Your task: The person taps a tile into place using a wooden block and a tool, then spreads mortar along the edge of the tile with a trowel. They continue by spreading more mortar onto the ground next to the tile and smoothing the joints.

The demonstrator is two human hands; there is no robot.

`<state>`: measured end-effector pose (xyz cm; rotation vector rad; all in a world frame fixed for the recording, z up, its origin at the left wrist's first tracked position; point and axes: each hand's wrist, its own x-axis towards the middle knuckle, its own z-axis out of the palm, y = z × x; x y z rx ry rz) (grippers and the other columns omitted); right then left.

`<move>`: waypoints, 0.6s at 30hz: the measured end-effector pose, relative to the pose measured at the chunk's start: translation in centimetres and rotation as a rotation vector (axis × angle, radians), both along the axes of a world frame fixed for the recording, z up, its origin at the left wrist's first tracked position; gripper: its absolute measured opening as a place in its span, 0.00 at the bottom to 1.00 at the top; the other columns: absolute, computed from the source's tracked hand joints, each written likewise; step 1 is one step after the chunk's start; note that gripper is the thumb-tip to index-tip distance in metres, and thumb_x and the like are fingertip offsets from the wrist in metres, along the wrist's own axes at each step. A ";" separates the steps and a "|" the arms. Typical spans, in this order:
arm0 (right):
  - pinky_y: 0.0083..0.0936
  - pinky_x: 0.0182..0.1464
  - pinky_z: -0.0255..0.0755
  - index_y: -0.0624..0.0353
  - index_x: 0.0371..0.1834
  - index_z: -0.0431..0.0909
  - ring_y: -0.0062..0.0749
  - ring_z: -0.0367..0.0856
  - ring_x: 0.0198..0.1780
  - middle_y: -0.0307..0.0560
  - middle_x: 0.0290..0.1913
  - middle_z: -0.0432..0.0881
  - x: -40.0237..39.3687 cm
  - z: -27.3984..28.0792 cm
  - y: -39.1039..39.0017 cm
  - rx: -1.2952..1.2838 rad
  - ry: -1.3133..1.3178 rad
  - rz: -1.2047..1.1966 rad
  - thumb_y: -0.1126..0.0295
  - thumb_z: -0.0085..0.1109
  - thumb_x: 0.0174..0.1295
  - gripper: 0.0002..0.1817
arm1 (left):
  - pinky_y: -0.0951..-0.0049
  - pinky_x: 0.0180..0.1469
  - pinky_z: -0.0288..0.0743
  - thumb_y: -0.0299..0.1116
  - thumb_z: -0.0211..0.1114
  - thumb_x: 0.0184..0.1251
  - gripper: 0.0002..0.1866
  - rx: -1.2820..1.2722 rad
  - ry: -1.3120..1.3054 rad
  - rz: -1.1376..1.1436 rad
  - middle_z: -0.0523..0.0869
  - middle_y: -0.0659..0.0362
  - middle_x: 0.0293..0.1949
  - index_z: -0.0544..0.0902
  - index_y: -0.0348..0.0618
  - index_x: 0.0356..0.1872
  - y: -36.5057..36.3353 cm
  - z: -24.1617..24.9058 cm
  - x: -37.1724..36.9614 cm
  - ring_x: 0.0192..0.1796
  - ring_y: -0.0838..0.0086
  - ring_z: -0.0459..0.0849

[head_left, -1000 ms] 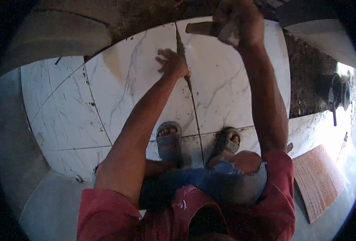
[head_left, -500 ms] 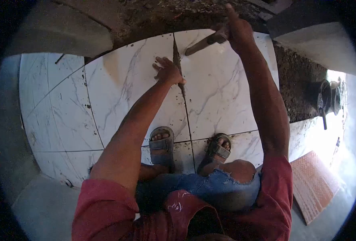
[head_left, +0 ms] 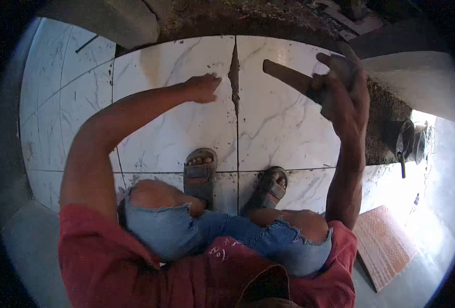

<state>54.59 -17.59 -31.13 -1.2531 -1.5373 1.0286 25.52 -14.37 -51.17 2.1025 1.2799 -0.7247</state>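
Two large white marbled tiles, a left one and a right one, lie side by side with a dark, dirt-edged gap between them. Just left of the gap is my left hand, over the left tile, its fingers bent together; whether it holds something small is hidden. My right hand is raised over the far right part of the right tile. It grips a tool with a wooden handle that points left; the tool's head is blurred and partly covered by the fingers.
Bare soil runs along the tiles' far edge. A dark bucket stands at the right. An orange-backed tile leans at the lower right. A thin dark rod lies at the upper left. My sandalled feet are on the nearer tiles.
My left hand has drawn back leftward from the gap, and its spread fingers have curled in. My right hand has come nearer and to the right with the tool. The view has shifted slightly.
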 end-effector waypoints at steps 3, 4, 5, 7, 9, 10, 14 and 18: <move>0.26 0.45 0.73 0.59 0.64 0.60 0.26 0.75 0.41 0.47 0.48 0.77 -0.4 -1.9 -1.9 -0.179 0.016 0.054 0.71 0.49 0.64 0.24 | 0.59 0.70 0.55 0.42 0.59 0.63 0.33 -0.069 -0.314 -0.035 0.58 0.44 0.69 0.61 0.35 0.65 -5.6 -1.5 -2.5 0.70 0.53 0.59; 0.25 0.47 0.72 0.61 0.66 0.58 0.26 0.75 0.43 0.46 0.48 0.77 0.2 -5.2 -1.5 -0.023 -0.196 0.252 0.73 0.50 0.63 0.27 | 0.60 0.70 0.55 0.40 0.58 0.63 0.30 -0.080 -0.377 0.005 0.60 0.46 0.69 0.65 0.35 0.63 -7.7 -1.8 -2.3 0.70 0.53 0.59; 0.24 0.48 0.71 0.62 0.66 0.57 0.26 0.75 0.43 0.46 0.47 0.77 -0.6 -4.8 -1.8 -0.220 -0.126 0.197 0.74 0.50 0.63 0.27 | 0.60 0.70 0.55 0.39 0.58 0.63 0.28 -0.057 -0.427 -0.003 0.63 0.47 0.67 0.67 0.35 0.62 -9.9 -2.9 -2.0 0.70 0.55 0.60; 0.23 0.50 0.71 0.64 0.66 0.57 0.26 0.75 0.44 0.46 0.46 0.77 -1.2 -3.9 -2.3 -0.411 -0.057 0.136 0.74 0.50 0.62 0.28 | 0.61 0.70 0.54 0.36 0.56 0.63 0.25 0.058 -0.473 -0.207 0.66 0.48 0.66 0.70 0.35 0.60 -13.6 -3.1 -1.2 0.69 0.57 0.61; 0.28 0.47 0.73 0.63 0.68 0.57 0.28 0.77 0.39 0.53 0.51 0.76 -1.1 -2.6 -3.9 -0.153 -0.004 0.156 0.71 0.48 0.63 0.29 | 0.61 0.70 0.54 0.34 0.55 0.63 0.23 0.107 -0.478 -0.378 0.67 0.49 0.65 0.71 0.35 0.59 -17.6 -4.1 0.2 0.69 0.58 0.62; 0.27 0.46 0.73 0.63 0.68 0.57 0.28 0.77 0.39 0.53 0.51 0.76 -1.5 -1.1 -5.0 -0.330 0.128 0.003 0.72 0.47 0.62 0.29 | 0.57 0.68 0.56 0.34 0.56 0.62 0.24 0.123 -0.603 -0.225 0.67 0.49 0.65 0.71 0.35 0.59 -20.2 -5.6 1.2 0.68 0.59 0.63; 0.26 0.45 0.73 0.66 0.68 0.55 0.27 0.77 0.38 0.54 0.51 0.76 -1.7 -4.4 -5.2 -0.349 -0.159 0.215 0.72 0.47 0.64 0.28 | 0.53 0.67 0.54 0.35 0.57 0.59 0.26 0.382 -0.617 -0.285 0.67 0.50 0.65 0.71 0.36 0.59 -22.5 -5.5 3.9 0.68 0.61 0.63; 0.23 0.45 0.71 0.66 0.67 0.57 0.25 0.77 0.40 0.51 0.49 0.77 -2.0 -1.8 -7.5 -0.324 -0.041 0.167 0.73 0.45 0.63 0.27 | 0.53 0.69 0.50 0.36 0.56 0.60 0.26 0.409 -0.555 -0.272 0.66 0.51 0.65 0.71 0.37 0.60 -23.3 -4.6 4.7 0.68 0.63 0.63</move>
